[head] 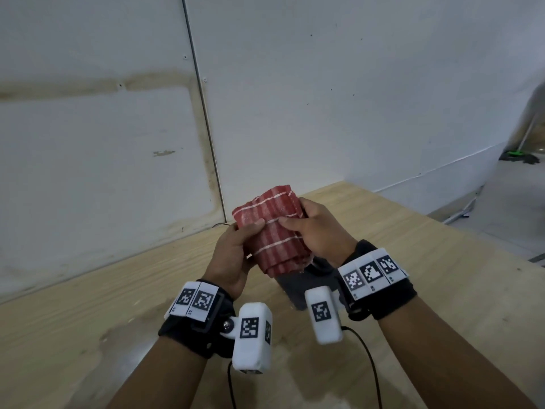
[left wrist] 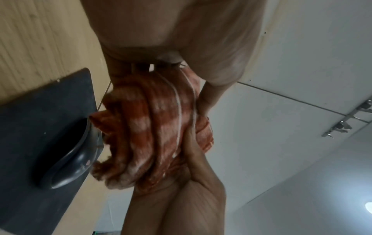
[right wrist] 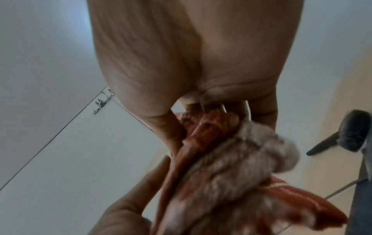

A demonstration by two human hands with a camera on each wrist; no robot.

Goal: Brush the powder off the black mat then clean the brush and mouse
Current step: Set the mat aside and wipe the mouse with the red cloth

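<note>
Our left hand [head: 233,255] and right hand [head: 317,228] both grip a folded red, white-striped cloth [head: 274,231] above the black mat [left wrist: 40,111] and mouse [left wrist: 68,159].

Both forearms reach fwd, wrists level & close together. Left hand [head: 236,255] and right hand [head: 317,231] are raised side by side, thumbs on top, fingers curled round a folded red-and-white striped cloth [head: 274,234] held between them. Black wrist straps w/ white marker blocks.
</note>
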